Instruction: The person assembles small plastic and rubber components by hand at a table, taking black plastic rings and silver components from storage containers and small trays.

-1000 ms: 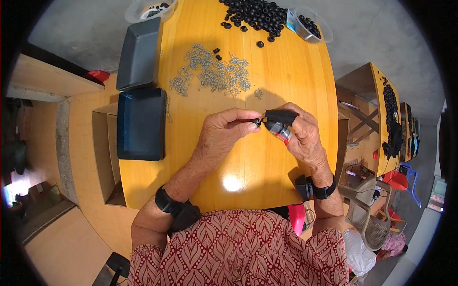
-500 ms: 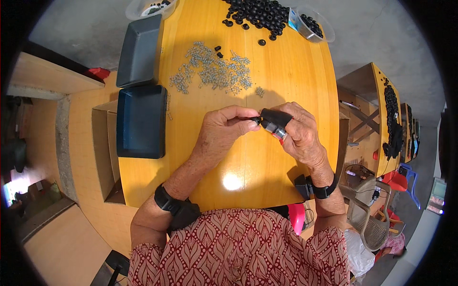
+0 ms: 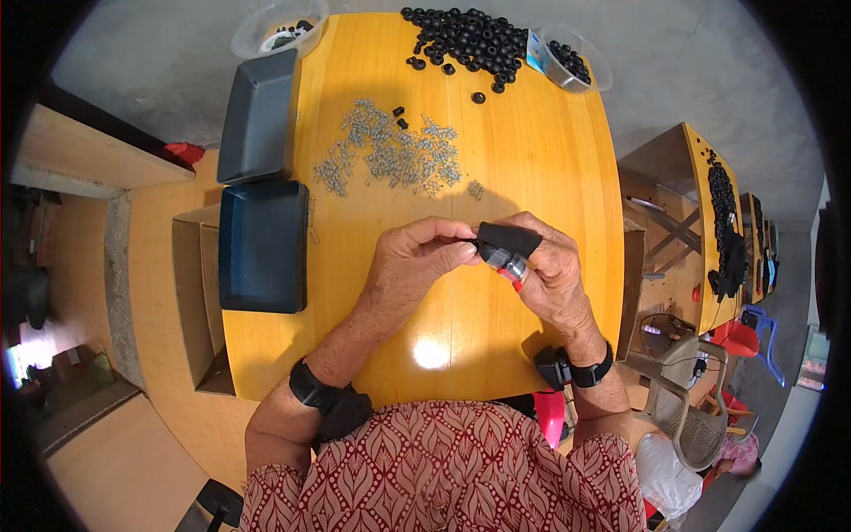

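Two dark rectangular trays (image 3: 262,248) stand left of two loose black pieces (image 3: 402,124); the left hand (image 3: 401,268) pinches one small black part (image 3: 473,243), mostly hidden, between thumb and finger. Above the table (image 3: 496,355), one black-and-red hand tool (image 3: 502,260) slants, nose upper left toward that part, body lower right in the right hand's (image 3: 557,273) curled fingers.

A cardboard box (image 3: 188,301) is standing open on the left, while a red cloth-like item (image 3: 185,152) is lying farther off. At right, a beige armchair (image 3: 699,443) is standing near a white plastic bag (image 3: 667,479), as a red seat (image 3: 735,337) and a blue plastic frame (image 3: 763,343) are sitting side by side near a farther counter (image 3: 712,312).
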`<move>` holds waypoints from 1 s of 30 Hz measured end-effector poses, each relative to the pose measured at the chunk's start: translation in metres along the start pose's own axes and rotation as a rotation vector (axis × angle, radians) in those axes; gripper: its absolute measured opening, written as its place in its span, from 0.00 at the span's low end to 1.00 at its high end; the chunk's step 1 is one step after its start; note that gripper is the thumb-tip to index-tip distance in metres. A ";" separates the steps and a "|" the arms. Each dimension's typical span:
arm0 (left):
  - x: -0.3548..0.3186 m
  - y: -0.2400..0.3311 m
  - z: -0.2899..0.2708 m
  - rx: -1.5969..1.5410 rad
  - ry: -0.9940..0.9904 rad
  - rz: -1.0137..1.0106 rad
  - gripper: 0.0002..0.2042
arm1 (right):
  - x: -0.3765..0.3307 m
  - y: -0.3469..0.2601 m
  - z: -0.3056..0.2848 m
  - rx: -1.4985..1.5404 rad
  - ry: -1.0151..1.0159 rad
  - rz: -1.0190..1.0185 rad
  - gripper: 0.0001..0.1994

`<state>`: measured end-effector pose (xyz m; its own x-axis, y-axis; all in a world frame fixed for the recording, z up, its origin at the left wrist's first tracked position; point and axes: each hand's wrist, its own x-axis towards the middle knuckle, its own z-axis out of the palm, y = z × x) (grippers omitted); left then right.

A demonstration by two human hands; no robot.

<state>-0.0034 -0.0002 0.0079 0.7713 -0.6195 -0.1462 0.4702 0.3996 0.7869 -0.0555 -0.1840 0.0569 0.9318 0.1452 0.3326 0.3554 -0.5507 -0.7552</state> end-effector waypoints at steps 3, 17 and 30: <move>0.000 0.001 -0.001 0.053 -0.009 0.031 0.09 | 0.001 -0.003 0.000 0.011 0.041 0.092 0.11; 0.002 -0.002 0.001 0.048 -0.049 0.014 0.11 | -0.011 0.009 0.002 0.119 0.099 0.072 0.12; 0.001 0.000 -0.002 0.115 -0.011 -0.079 0.09 | -0.007 0.014 0.003 -0.189 0.040 -0.190 0.15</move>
<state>-0.0020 0.0004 0.0065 0.7288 -0.6535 -0.2042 0.4761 0.2695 0.8371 -0.0567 -0.1901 0.0422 0.8446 0.2299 0.4835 0.5001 -0.6611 -0.5593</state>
